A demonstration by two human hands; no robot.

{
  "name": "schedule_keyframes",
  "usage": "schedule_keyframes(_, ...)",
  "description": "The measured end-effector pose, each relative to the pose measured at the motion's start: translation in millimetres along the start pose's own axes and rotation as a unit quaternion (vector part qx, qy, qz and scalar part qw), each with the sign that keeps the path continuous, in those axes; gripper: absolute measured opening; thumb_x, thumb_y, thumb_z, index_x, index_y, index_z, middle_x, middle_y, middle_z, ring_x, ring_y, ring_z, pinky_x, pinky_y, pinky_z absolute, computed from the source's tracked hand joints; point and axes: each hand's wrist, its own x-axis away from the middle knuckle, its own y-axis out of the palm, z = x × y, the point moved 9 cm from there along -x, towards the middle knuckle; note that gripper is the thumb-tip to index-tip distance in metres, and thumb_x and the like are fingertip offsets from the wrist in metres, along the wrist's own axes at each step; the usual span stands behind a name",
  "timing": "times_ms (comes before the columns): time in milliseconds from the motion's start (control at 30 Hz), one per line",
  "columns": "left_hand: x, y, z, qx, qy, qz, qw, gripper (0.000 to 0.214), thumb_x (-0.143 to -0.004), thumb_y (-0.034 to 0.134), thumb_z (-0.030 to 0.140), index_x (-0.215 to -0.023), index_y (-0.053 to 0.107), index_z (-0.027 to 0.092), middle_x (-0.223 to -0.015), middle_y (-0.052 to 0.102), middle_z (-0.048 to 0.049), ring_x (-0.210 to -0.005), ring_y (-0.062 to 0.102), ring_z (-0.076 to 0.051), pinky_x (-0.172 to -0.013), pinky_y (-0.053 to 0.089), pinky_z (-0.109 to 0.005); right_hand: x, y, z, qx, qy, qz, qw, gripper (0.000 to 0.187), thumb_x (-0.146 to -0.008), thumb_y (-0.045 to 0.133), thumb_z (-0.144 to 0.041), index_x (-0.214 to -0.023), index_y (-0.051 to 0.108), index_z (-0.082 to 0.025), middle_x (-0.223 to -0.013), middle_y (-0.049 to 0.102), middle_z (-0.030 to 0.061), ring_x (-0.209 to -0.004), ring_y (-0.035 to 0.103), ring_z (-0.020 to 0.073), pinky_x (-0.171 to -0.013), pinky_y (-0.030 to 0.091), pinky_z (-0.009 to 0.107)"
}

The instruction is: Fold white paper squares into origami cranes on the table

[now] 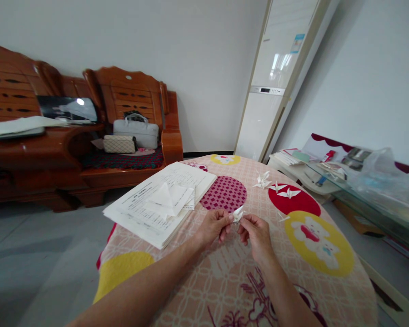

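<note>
- Head cam: left hand and right hand are both pinching a little paper bird between them, above the desk
- more birds sit beyond the right hand
- paper stack left of the hands, folded sheet on top

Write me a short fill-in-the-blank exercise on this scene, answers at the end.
1. Both the left hand and the right hand pinch a folded paper piece coloured ____.
2. From the wearer's view, the paper stack lies to the ____ of both hands.
3. Beyond the right hand, a folded paper bird lies on a round cloth patch coloured ____.
4. The grey bag stands ____ the smaller quilted bag.

Missing words: white; left; red; behind.
</note>
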Motion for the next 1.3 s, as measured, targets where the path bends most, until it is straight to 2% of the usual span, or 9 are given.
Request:
schedule_keyframes(167,1,1.2,4,0.001,0.021,0.006,1.000,0.040,-0.076,0.067,0.050,-0.063,0.049,0.016,-0.044,0.052,0.0059,-0.026,0.038,-0.004,-0.027,0.024,-0.015,1,4,2,-0.013,0.016,-0.012,1.000,0.022,-0.068,0.067,-0.037,-0.065,0.058,-0.017,-0.047,0.058,-0.0039,-0.031,0.043,0.0076,-0.030,0.027,0.018)
schedule_keyframes(333,0,0.4,-1,0.006,0.000,0.011,1.000,0.039,-0.075,0.068,0.048,-0.065,0.050,0.016,-0.047,0.056,0.0043,-0.028,0.043,-0.006,-0.027,0.030,-0.016,0,1,4,-0.010,0.017,-0.006,1.000,0.023,-0.069,0.067,-0.037,-0.065,0.058,-0.016,-0.047,0.058,-0.0039,-0.031,0.044,0.0075,-0.030,0.027,0.017)
schedule_keyframes(500,0,3.7,-3,0.004,-0.003,-0.011,1.000,0.040,-0.075,0.068,0.050,-0.065,0.049,0.016,-0.045,0.054,0.0050,-0.025,0.040,-0.005,-0.027,0.028,-0.016,-2,0,7,0.015,0.009,0.000,1.000,0.021,-0.071,0.066,-0.036,-0.068,0.058,-0.016,-0.049,0.058,-0.0038,-0.032,0.045,0.0078,-0.030,0.026,0.017)
schedule_keyframes(667,-3,-1.2,-9,-0.019,-0.019,0.001,1.000,0.045,-0.078,0.060,0.058,-0.072,0.055,0.013,-0.051,0.059,0.0011,-0.031,0.049,-0.008,-0.031,0.035,-0.017,-9,-20,-6,0.103,-0.061,0.042,0.992,0.024,-0.074,0.062,-0.039,-0.074,0.061,-0.016,-0.051,0.057,-0.0033,-0.036,0.046,0.0097,-0.034,0.030,0.019)
schedule_keyframes(733,-6,-6.2,-14,-0.035,-0.031,0.013,0.999,0.045,-0.079,0.058,0.057,-0.077,0.058,0.012,-0.052,0.060,0.0004,-0.034,0.052,-0.009,-0.033,0.037,-0.017,-11,-40,-22,0.178,-0.125,0.106,0.970,0.025,-0.076,0.060,-0.041,-0.076,0.062,-0.016,-0.051,0.057,-0.0027,-0.040,0.049,0.0118,-0.040,0.036,0.021)
schedule_keyframes(833,-9,-10.0,-25,-0.049,-0.056,0.009,0.997,0.036,-0.076,0.065,0.047,-0.073,0.056,0.012,-0.051,0.059,0.0008,-0.036,0.052,-0.008,-0.036,0.039,-0.017,-7,-68,-49,0.287,-0.230,0.212,0.905,0.024,-0.079,0.055,-0.038,-0.074,0.063,-0.016,-0.057,0.060,0.0008,-0.051,0.054,0.0146,-0.051,0.041,0.024)
schedule_keyframes(933,-12,-10.8,-32,-0.050,-0.065,-0.001,0.997,0.028,-0.076,0.066,0.038,-0.072,0.055,0.013,-0.052,0.060,0.0003,-0.038,0.052,-0.008,-0.038,0.039,-0.018,-6,-82,-62,0.354,-0.280,0.271,0.850,0.024,-0.080,0.053,-0.036,-0.073,0.064,-0.016,-0.062,0.064,0.0040,-0.056,0.056,0.0162,-0.057,0.040,0.025)
schedule_keyframes(1067,-12,-10.0,-32,-0.044,-0.052,-0.006,0.998,0.024,-0.077,0.064,0.034,-0.075,0.055,0.012,-0.053,0.059,0.0009,-0.039,0.053,-0.008,-0.039,0.040,-0.018,-27,-88,-60,0.468,-0.239,0.298,0.797,0.025,-0.082,0.049,-0.033,-0.075,0.066,-0.016,-0.067,0.067,0.0070,-0.062,0.057,0.0184,-0.060,0.038,0.026)
schedule_keyframes(1300,-11,-6.7,-31,-0.047,-0.045,-0.016,0.998,0.024,-0.076,0.064,0.034,-0.075,0.056,0.012,-0.056,0.059,0.0009,-0.041,0.053,-0.008,-0.040,0.042,-0.018,-81,-112,-60,0.515,-0.168,0.323,0.776,0.024,-0.081,0.050,-0.026,-0.080,0.070,-0.014,-0.072,0.068,0.0101,-0.067,0.056,0.0204,-0.062,0.033,0.028)
